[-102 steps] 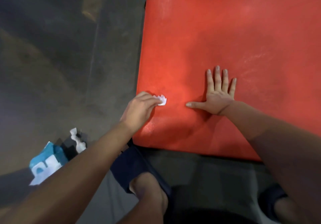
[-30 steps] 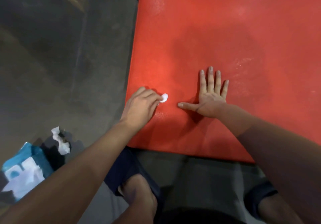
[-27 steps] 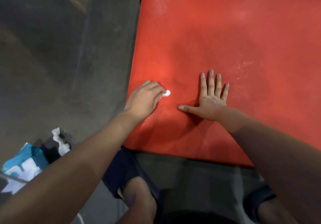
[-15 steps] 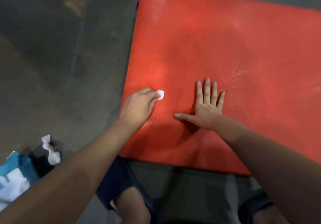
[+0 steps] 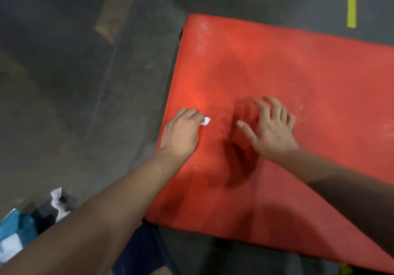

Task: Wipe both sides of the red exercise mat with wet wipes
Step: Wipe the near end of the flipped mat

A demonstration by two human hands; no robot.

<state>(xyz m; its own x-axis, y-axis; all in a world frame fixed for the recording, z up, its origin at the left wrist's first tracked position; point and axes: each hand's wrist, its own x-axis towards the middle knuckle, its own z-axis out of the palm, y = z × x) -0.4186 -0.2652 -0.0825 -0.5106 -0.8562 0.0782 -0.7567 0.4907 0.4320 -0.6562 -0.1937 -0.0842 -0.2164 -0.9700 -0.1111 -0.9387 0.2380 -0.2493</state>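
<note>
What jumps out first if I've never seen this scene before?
A big red mat fills the right of the view, on a grey floor. Near its left edge the left hand holds a small white wipe; the right hand, blurred, spreads open beside it.

One red exercise mat [image 5: 287, 65], two hands over it, left hand [image 5: 181, 134], right hand [image 5: 273, 129], one white wipe wad [image 5: 206, 121] on the mat, one blue wipes pack [image 5: 15, 230] left of the mat, one yellow floor marking [image 5: 351, 1] beyond the mat.
</note>
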